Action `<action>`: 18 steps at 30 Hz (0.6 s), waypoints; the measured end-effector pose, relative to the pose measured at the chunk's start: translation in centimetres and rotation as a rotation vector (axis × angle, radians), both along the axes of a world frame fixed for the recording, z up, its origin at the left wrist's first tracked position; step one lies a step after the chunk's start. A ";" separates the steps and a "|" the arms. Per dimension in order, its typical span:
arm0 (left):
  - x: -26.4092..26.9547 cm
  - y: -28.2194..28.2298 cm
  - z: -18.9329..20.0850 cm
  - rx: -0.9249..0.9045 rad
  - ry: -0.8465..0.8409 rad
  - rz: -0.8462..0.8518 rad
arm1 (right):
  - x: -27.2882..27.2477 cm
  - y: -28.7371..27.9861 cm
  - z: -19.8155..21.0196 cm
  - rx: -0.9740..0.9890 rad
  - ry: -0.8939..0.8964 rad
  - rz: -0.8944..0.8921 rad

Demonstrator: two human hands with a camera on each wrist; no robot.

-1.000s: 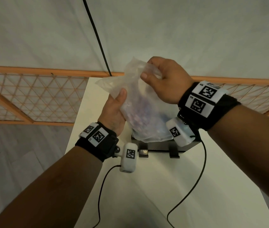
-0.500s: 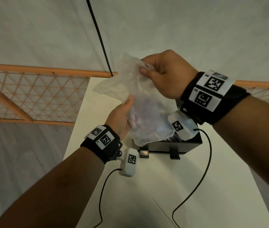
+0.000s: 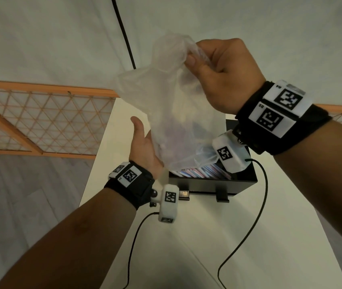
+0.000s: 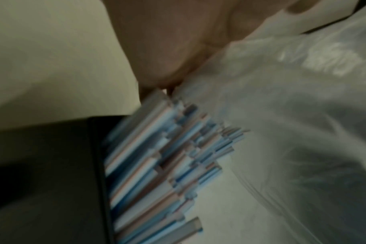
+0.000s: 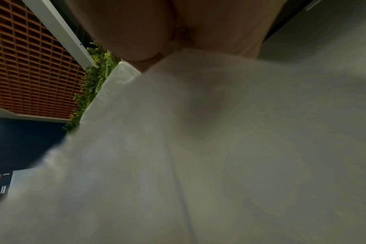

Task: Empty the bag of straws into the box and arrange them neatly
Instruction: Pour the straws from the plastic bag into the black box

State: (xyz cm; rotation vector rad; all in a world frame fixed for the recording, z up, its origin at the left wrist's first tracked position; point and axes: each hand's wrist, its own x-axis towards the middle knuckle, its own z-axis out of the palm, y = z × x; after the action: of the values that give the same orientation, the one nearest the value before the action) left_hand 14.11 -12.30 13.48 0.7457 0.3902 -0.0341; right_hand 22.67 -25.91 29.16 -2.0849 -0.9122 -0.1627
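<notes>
A clear plastic bag (image 3: pixel 178 113) hangs upside down over the black box (image 3: pixel 212 182) on the white table. My right hand (image 3: pixel 218 74) pinches the bag's crumpled upper end high above the box. My left hand (image 3: pixel 143 142) is spread flat against the bag's left side, thumb out, fingers hidden behind the plastic. Red, white and blue striped straws (image 3: pixel 199 172) lie in the box under the bag's mouth. In the left wrist view the straws (image 4: pixel 157 165) slant along the box wall (image 4: pixel 52 165) beside the bag (image 4: pixel 282 115). The right wrist view is filled by the bag (image 5: pixel 198 148).
The white table (image 3: pixel 166 247) runs narrow toward the wall. An orange lattice fence (image 3: pixel 40 122) stands to the left and behind. Black cables (image 3: pixel 249 236) trail from the wrist cameras across the table's near part. Grey floor lies at the left.
My right hand has lifted the bag higher. My left hand let go of its grip and now lies flat against the bag. Straws now show in the box below.
</notes>
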 end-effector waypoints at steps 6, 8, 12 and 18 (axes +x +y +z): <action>0.3 -0.3 -0.2 0.217 0.101 0.036 | -0.3 -0.4 1.8 0.091 -0.133 -0.019; 0.3 0.1 -0.4 0.256 0.106 0.065 | -0.4 -0.8 2.6 0.141 -0.211 -0.020; 0.2 1.2 -0.4 0.327 0.137 0.096 | -0.4 -1.9 4.1 0.148 -0.335 -0.106; 0.7 2.9 -0.4 0.380 0.141 0.105 | -0.2 -2.2 4.5 0.085 -0.344 -0.153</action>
State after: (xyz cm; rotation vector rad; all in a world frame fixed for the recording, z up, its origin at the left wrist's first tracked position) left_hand 14.80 -9.38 13.12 1.1005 0.5785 0.0890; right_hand 22.43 -28.11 33.62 -2.0818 -0.9264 -0.6462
